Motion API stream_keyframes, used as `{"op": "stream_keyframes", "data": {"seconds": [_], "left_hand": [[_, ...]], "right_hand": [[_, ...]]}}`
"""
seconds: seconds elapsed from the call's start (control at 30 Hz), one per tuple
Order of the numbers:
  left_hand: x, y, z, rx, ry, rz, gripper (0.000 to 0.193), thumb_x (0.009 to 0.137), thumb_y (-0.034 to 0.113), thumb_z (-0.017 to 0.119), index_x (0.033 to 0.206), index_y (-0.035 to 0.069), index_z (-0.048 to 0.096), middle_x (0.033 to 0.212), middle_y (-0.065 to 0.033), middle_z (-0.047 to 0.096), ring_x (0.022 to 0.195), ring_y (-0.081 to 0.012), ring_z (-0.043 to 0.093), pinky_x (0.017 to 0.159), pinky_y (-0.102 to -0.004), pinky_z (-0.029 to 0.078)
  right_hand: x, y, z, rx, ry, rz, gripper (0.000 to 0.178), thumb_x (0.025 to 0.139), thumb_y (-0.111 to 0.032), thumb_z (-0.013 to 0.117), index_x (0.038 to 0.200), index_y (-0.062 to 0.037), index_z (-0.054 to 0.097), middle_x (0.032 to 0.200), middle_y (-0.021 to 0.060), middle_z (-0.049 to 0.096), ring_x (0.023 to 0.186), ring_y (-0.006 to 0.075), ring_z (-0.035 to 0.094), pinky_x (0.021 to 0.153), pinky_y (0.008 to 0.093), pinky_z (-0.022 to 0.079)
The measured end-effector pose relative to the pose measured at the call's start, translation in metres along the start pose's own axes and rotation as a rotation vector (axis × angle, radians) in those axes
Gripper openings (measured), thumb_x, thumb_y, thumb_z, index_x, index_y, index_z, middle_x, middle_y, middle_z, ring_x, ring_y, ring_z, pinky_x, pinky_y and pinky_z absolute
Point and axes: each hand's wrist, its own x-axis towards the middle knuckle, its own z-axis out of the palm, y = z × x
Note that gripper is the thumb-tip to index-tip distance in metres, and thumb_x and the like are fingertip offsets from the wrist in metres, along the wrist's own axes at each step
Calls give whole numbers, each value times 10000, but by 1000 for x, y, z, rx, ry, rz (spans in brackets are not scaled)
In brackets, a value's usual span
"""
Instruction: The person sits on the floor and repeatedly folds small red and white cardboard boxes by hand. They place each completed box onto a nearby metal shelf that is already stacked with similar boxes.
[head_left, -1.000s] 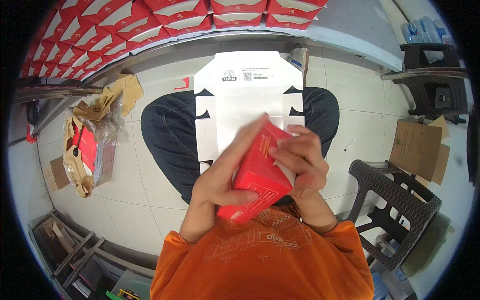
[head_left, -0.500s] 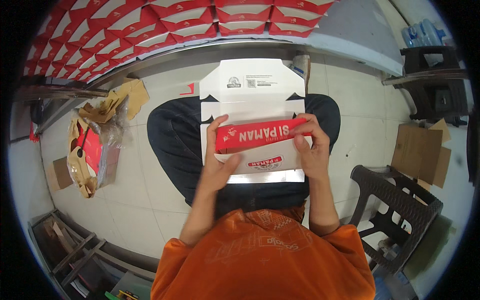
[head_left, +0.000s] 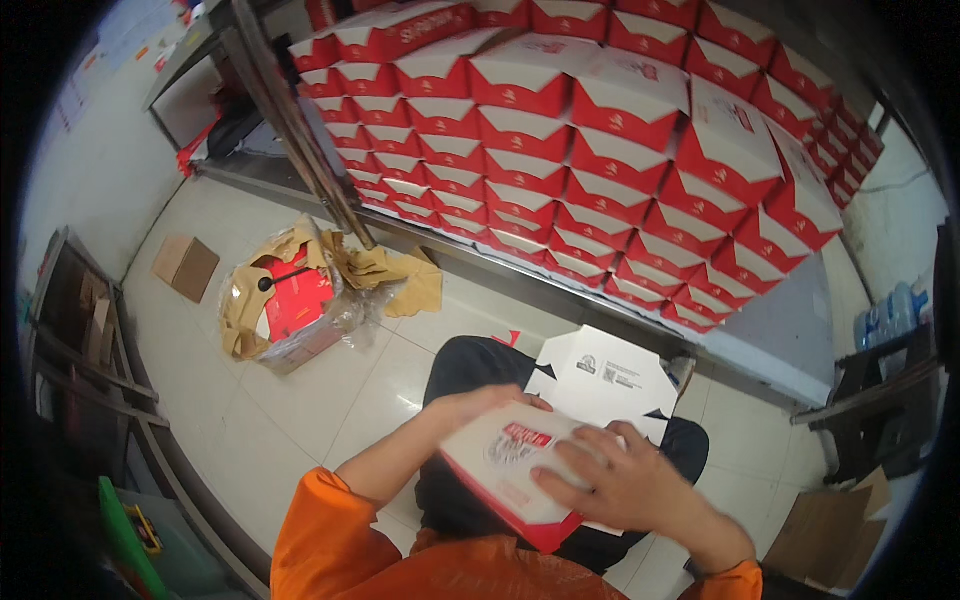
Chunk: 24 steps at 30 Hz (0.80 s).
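Between my hands is a folded carton food box [head_left: 500, 450], its lid white with a red printed label and its side red. It is tilted above my lap, slightly blurred by motion. My left hand [head_left: 490, 402] holds its far side, partly hidden behind the box. Across the lid and right end lies my right hand [head_left: 625, 480], fingers bent over the box and gripping it. Under and beyond it, a flat, unfolded white box blank [head_left: 620, 375] with black print rests on my crossed legs.
Tall stacks of red-and-white boxes [head_left: 560, 150] stand on a low platform ahead. At left sits a torn paper-and-plastic package [head_left: 240, 310] holding red sheets [head_left: 298, 300], with a small brown carton [head_left: 186, 267] beyond. An open cardboard box [head_left: 820, 530] and dark stools [head_left: 865, 420] are at right.
The view has swung left and up, bringing the stacks into fuller sight. The box's lid has come down over its red panel, and the box has been lifted and turned off the blank.
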Motion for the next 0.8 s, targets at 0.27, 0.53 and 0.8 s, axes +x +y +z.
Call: {"op": "stream_keyframes", "data": {"seconds": [0.27, 0.53, 0.8], "left_hand": [[13, -36, -4, 488, 244, 451, 305, 986, 229, 503, 1268, 118, 465, 952, -75, 624, 827, -141, 636, 653, -318, 564], [-93, 128, -42, 822, 1076, 1298, 203, 951, 163, 547, 1112, 38, 547, 990, -60, 610, 919, -168, 582, 821, -319, 472], [-291, 446, -26, 1039, 1360, 1642, 1020, 873, 703, 487, 1441, -115, 265, 1433, -313, 397, 1347, -340, 415, 1097, -374, 323]], "right_hand": [[206, 100, -110, -477, 1033, 144, 818, 645, -8, 786, 1380, -137, 451, 1308, 135, 517, 1168, 370, 507, 1004, 433, 414], [304, 209, -93, -590, 690, 300, 708, 769, -201, 758, 1397, -150, 436, 1341, 164, 477, 1245, 377, 466, 1006, 474, 454], [313, 238, -92, -106, 749, 436, 695, 833, -335, 737, 1371, -30, 420, 1362, 249, 487, 1250, 387, 495, 1023, 441, 431]]}}
